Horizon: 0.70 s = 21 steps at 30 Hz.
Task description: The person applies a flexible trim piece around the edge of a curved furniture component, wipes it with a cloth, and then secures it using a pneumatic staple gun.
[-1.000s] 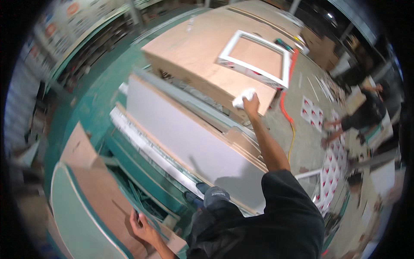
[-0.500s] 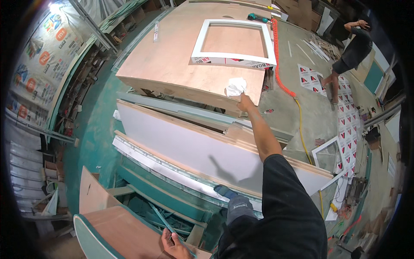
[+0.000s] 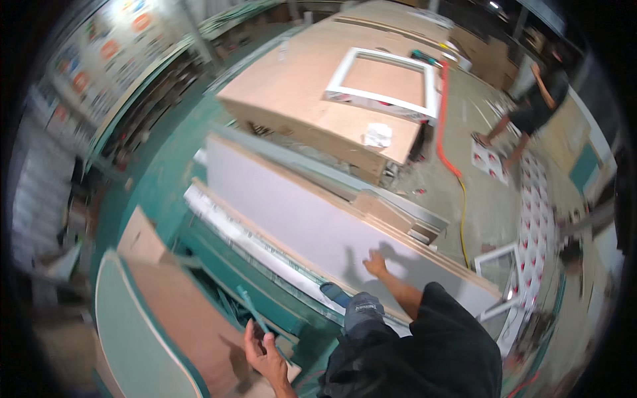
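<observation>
My left hand point(image 3: 267, 355), at the lower middle, is closed around a thin teal strip point(image 3: 252, 309) that slants up past the fingers. Beside it stands a curved plywood piece point(image 3: 176, 312) with a pale green side face. My right hand point(image 3: 376, 264) is over the long white panel point(image 3: 279, 192), fingers apart and slightly blurred, with nothing seen in it. Whether it touches the panel I cannot tell. A crumpled white cloth point(image 3: 378, 135) lies on the near corner of the plywood-topped table point(image 3: 279, 86). Behind the cloth, a white frame point(image 3: 340, 73) rests on the same top.
A teal power tool point(image 3: 424, 58) and a coiled red hose point(image 3: 442, 126) sit by the table's right side. Another person point(image 3: 541, 99) stands at the far right. A second white frame point(image 3: 497, 272) leans at the right. My foot point(image 3: 363, 304) is beside the panel.
My right hand has let go of the white cloth and drawn back toward me over the white panel. The cloth stays on the table. The view has shifted, and the other person has changed stance.
</observation>
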### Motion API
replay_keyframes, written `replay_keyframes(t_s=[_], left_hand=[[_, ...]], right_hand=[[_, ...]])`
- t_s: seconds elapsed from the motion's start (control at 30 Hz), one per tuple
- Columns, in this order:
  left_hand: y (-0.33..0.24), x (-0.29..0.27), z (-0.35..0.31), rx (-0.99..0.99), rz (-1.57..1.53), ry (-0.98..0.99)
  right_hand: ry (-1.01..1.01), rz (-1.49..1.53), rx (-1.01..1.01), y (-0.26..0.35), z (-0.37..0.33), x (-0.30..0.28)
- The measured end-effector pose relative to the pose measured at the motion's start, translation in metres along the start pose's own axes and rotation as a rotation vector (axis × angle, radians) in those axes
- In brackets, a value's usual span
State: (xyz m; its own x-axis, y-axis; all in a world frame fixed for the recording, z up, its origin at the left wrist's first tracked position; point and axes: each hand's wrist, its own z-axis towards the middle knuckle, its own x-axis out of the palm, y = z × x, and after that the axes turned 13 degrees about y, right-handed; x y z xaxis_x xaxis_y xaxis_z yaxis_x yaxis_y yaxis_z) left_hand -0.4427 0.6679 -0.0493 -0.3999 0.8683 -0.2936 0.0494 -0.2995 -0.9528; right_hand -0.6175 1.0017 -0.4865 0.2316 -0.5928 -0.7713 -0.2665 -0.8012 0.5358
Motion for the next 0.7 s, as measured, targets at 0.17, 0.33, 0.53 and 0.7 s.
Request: replay_keyframes(t_s=[0.17, 0.33, 0.53, 0.7], left_hand=[[-0.042, -0.033, -0.078, 0.296, 0.207, -0.005], [-0.045, -0.062, -0.172, 0.221, -0.214, -0.555], [-0.015, -0.154, -0.238, 0.227, -0.484, -0.956], [0.008, -0.212, -0.246, 0.154, -0.932, -0.928]], right_hand=[[0.558, 0.475, -0.042, 0.006, -0.141, 0.044], [1.068, 0.509, -0.138, 0.130, -0.242, -0.008], [1.421, 0.394, -0.332, 0.261, -0.340, -0.041], [1.630, 0.452, -0.548, 0.356, -0.396, -0.084]])
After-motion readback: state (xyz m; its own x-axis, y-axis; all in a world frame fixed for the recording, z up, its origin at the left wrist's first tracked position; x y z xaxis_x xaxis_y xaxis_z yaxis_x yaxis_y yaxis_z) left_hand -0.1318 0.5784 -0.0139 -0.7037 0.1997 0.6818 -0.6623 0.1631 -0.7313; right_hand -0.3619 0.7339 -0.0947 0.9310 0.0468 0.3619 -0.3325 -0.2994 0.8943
